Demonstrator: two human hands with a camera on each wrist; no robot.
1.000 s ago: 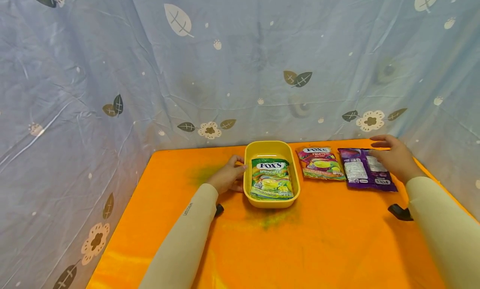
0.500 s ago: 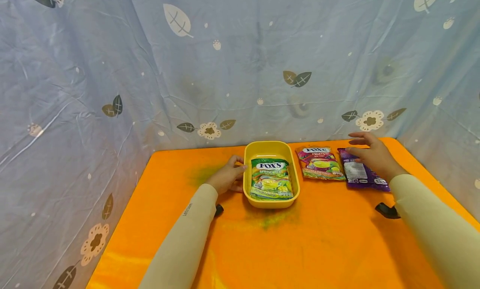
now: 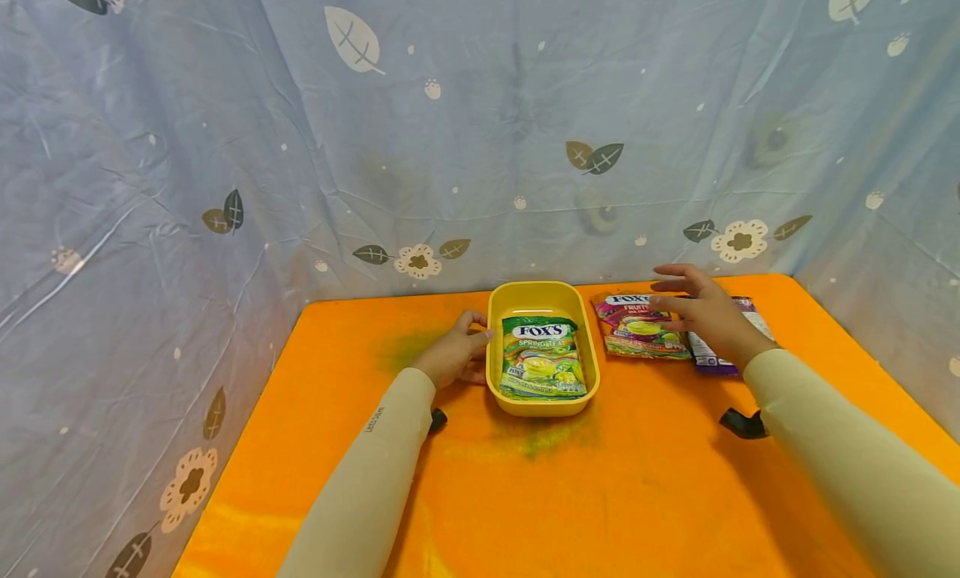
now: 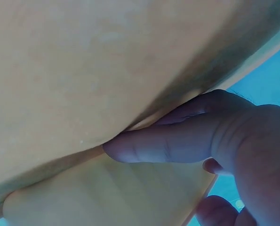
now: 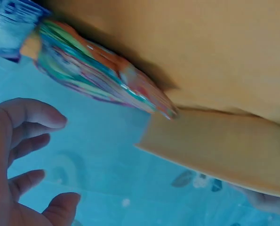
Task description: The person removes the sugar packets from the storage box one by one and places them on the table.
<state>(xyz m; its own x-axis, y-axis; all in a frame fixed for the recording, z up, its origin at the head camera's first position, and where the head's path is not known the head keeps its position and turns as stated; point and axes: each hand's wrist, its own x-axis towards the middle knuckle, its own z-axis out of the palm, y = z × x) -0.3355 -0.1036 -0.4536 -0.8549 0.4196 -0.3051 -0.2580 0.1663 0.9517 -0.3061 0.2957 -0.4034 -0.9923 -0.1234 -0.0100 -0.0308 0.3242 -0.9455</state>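
Our left hand [image 3: 453, 353] grips the yellow tray [image 3: 543, 408] while our right hand [image 3: 702, 313] hangs loosely spread near the red packet [image 3: 636, 330] just right of that tray, so guess we're at pickup and need a pinch.

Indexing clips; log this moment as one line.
left hand: touches yellow tray; right hand: near red packet; green packet: in yellow tray; purple packet: partly hidden

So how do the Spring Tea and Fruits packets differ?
The Spring Tea packet is mainly green, the Fruits packet mainly reddish. The Spring Tea packet lies inside the yellow tray, the Fruits packet on the table. In the head view, the right hand partly covers the Fruits packet, not the Spring Tea packet. Both say FOX'S.
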